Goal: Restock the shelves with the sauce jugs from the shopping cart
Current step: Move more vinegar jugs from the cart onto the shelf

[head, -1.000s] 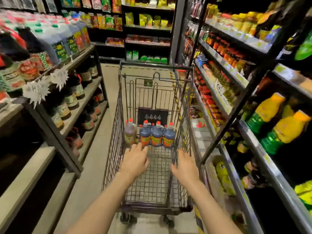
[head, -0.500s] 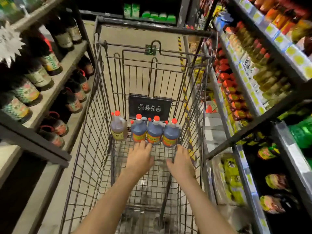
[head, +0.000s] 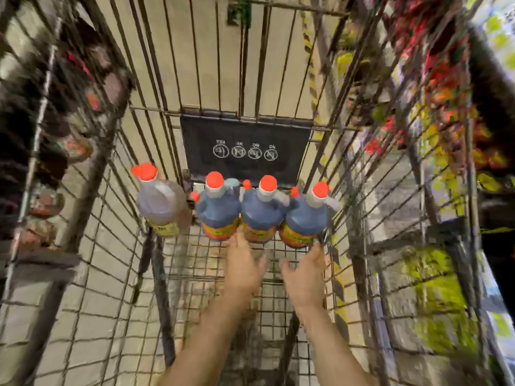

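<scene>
At the far end of the shopping cart (head: 117,218), four sauce jugs are stood upright in a row on the wire floor, against the black plate (head: 245,146) on the end wall. Three blue jugs (head: 260,210) with red caps and orange labels are packed side by side, touching one another; a brown jug (head: 161,204) with a yellow label is set just to their left, close against the wire wall on that side. The rightmost blue jug (head: 305,218) is crowded by the right wall, so little room is left at either end of the row, while the wire floor nearer the person is left open.

Both bare arms are stretched forward into the basket. The left hand (head: 243,263) is held with fingers extended, its fingertips reaching the base of the middle blue jug; nothing is gripped. The right hand (head: 305,277) is likewise spread and relaxed, just short of the rightmost jug, holding nothing.

Pale floor tiles are seen through the mesh. Shelves (head: 434,190) of blurred goods are ranged on both sides of the cart.
</scene>
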`<action>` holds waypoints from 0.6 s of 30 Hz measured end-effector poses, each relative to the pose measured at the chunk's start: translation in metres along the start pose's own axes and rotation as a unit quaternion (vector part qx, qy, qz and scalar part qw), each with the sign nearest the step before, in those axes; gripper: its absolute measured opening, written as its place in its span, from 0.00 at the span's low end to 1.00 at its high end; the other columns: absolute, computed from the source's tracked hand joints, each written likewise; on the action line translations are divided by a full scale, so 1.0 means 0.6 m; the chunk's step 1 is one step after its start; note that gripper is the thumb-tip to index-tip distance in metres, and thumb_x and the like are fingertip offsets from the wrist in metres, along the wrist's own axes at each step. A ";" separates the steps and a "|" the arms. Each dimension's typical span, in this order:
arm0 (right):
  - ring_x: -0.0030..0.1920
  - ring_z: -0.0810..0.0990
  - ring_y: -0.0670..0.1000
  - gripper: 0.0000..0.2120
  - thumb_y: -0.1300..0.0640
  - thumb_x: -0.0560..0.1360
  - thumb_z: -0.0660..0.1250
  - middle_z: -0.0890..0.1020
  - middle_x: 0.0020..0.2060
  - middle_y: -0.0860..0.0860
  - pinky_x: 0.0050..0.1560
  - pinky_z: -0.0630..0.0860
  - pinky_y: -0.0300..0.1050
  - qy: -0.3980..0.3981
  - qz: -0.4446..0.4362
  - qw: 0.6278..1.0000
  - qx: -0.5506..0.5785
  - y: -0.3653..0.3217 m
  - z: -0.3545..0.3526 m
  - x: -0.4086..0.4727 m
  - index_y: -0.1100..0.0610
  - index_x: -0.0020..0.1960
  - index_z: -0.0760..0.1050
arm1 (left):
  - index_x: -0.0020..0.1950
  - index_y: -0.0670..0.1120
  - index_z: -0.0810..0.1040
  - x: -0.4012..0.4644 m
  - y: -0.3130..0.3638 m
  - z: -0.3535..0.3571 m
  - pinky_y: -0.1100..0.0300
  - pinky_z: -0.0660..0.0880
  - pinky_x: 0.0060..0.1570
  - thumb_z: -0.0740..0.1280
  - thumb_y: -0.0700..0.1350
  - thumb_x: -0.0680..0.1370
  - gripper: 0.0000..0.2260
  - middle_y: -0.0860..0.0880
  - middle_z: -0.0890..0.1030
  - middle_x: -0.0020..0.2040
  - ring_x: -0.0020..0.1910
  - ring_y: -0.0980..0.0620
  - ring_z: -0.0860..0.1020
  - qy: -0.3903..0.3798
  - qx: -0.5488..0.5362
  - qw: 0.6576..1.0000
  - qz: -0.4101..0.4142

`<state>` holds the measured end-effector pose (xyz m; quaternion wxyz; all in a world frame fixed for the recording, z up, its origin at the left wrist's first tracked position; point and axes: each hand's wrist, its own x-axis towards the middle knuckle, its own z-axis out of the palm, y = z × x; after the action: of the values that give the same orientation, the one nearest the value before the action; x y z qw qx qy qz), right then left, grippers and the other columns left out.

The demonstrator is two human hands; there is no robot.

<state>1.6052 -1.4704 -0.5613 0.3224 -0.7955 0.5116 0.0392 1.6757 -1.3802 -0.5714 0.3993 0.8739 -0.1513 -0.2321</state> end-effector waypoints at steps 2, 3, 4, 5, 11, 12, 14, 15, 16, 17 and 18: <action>0.73 0.60 0.57 0.43 0.51 0.73 0.69 0.58 0.74 0.60 0.68 0.58 0.42 0.023 0.004 1.000 0.020 0.009 0.027 0.022 0.65 0.75 0.47 | 0.70 0.31 0.59 0.019 -0.017 0.019 0.56 0.55 0.69 0.61 0.57 0.70 0.39 0.33 0.64 0.70 0.71 0.37 0.62 0.040 -0.043 0.998 -0.003; 0.73 0.60 0.57 0.43 0.51 0.72 0.70 0.58 0.74 0.61 0.68 0.56 0.41 0.046 0.000 0.998 0.046 0.010 0.032 0.029 0.66 0.75 0.48 | 0.69 0.30 0.60 0.024 -0.019 0.023 0.57 0.54 0.68 0.60 0.58 0.69 0.39 0.32 0.65 0.69 0.70 0.38 0.62 0.060 -0.055 0.997 0.008; 0.73 0.60 0.58 0.44 0.52 0.71 0.72 0.59 0.73 0.62 0.68 0.56 0.40 0.070 -0.002 0.994 0.080 0.015 0.042 0.041 0.67 0.75 0.49 | 0.69 0.30 0.61 0.031 -0.024 0.030 0.57 0.55 0.69 0.60 0.58 0.69 0.38 0.32 0.66 0.68 0.70 0.38 0.63 0.073 -0.064 0.995 0.017; 0.73 0.62 0.58 0.45 0.52 0.69 0.74 0.61 0.73 0.62 0.67 0.58 0.40 0.086 0.001 0.989 0.118 0.019 0.049 0.052 0.66 0.74 0.51 | 0.68 0.30 0.62 0.036 -0.028 0.036 0.54 0.57 0.69 0.61 0.57 0.69 0.38 0.32 0.67 0.68 0.69 0.38 0.64 0.082 -0.076 0.994 0.019; 0.62 0.74 0.50 0.45 0.60 0.61 0.80 0.74 0.65 0.56 0.51 0.66 0.29 0.129 -0.008 0.956 0.263 0.021 0.053 0.115 0.61 0.71 0.60 | 0.68 0.34 0.64 0.049 -0.034 0.056 0.79 0.57 0.60 0.74 0.37 0.68 0.32 0.43 0.70 0.64 0.61 0.58 0.66 0.147 -0.132 0.980 0.021; 0.62 0.75 0.51 0.44 0.59 0.60 0.80 0.75 0.63 0.57 0.51 0.67 0.30 0.134 -0.007 0.955 0.266 0.022 0.054 0.118 0.62 0.70 0.61 | 0.68 0.35 0.65 0.050 -0.035 0.057 0.80 0.57 0.60 0.74 0.36 0.68 0.32 0.44 0.70 0.64 0.61 0.59 0.66 0.150 -0.134 0.979 0.021; 0.61 0.76 0.53 0.43 0.57 0.59 0.81 0.76 0.62 0.56 0.53 0.71 0.36 0.149 0.002 0.951 0.272 0.023 0.057 0.117 0.61 0.68 0.63 | 0.69 0.37 0.65 0.052 -0.035 0.058 0.80 0.56 0.60 0.75 0.37 0.68 0.32 0.43 0.71 0.64 0.61 0.59 0.66 0.163 -0.125 0.978 0.025; 0.61 0.76 0.53 0.43 0.57 0.59 0.81 0.77 0.61 0.56 0.53 0.72 0.38 0.158 0.005 0.949 0.273 0.023 0.058 0.114 0.61 0.67 0.64 | 0.69 0.38 0.65 0.053 -0.034 0.059 0.81 0.55 0.60 0.75 0.38 0.68 0.32 0.43 0.71 0.65 0.62 0.59 0.66 0.168 -0.116 0.979 0.028; 0.60 0.77 0.53 0.42 0.56 0.58 0.81 0.77 0.61 0.56 0.52 0.72 0.36 0.167 0.008 0.948 0.270 0.024 0.058 0.110 0.62 0.67 0.65 | 0.70 0.38 0.65 0.053 -0.034 0.059 0.82 0.54 0.60 0.75 0.40 0.68 0.33 0.42 0.71 0.65 0.63 0.56 0.66 0.166 -0.107 0.980 0.029; 0.59 0.77 0.53 0.42 0.55 0.58 0.81 0.77 0.60 0.56 0.50 0.70 0.34 0.176 0.011 0.949 0.263 0.024 0.058 0.106 0.62 0.66 0.65 | 0.70 0.39 0.65 0.053 -0.032 0.060 0.83 0.52 0.59 0.75 0.41 0.69 0.34 0.41 0.71 0.65 0.64 0.54 0.65 0.160 -0.100 0.982 0.029; 0.58 0.78 0.53 0.42 0.55 0.58 0.81 0.78 0.59 0.57 0.48 0.70 0.34 0.186 0.015 0.949 0.255 0.024 0.059 0.102 0.62 0.66 0.65 | 0.71 0.39 0.64 0.053 -0.031 0.061 0.84 0.51 0.57 0.75 0.43 0.69 0.34 0.41 0.71 0.65 0.64 0.53 0.65 0.155 -0.096 0.983 0.029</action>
<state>1.6313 -1.5030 -0.6199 0.4131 -0.6725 0.5669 -0.2361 1.6846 -1.4058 -0.6157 0.5062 0.8525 -0.0894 -0.0953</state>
